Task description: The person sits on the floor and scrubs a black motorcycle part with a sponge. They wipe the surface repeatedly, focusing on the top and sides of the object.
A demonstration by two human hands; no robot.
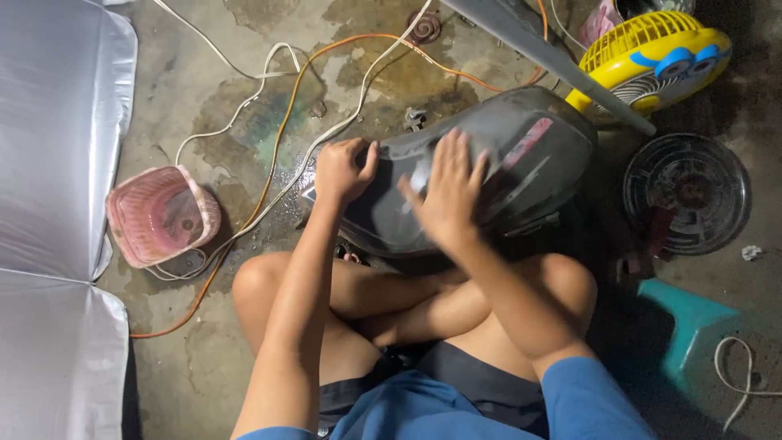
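Down on the stained concrete floor (pixel 204 358), a pink plastic basket (pixel 161 214) sits to the left; what lies in it cannot be told. White and orange cables (pixel 281 130) loop past it and run under the dark grey motorcycle seat (pixel 497 175), which rests tilted against the person's crossed knees. The left hand (pixel 342 169) has its grip curled around the seat's near edge, fingers pressed together. The right hand (pixel 446 191) lies flat on the seat's top, fingers spread, slightly blurred. Beyond the seat stands a yellow toy-faced fan (pixel 652 61), with a grey metal bar (pixel 554 61) crossing in front. A round dark fan grille (pixel 687 191) lies right, near a teal plastic stool (pixel 688 322). Silver sheeting (pixel 57 163) covers the left.
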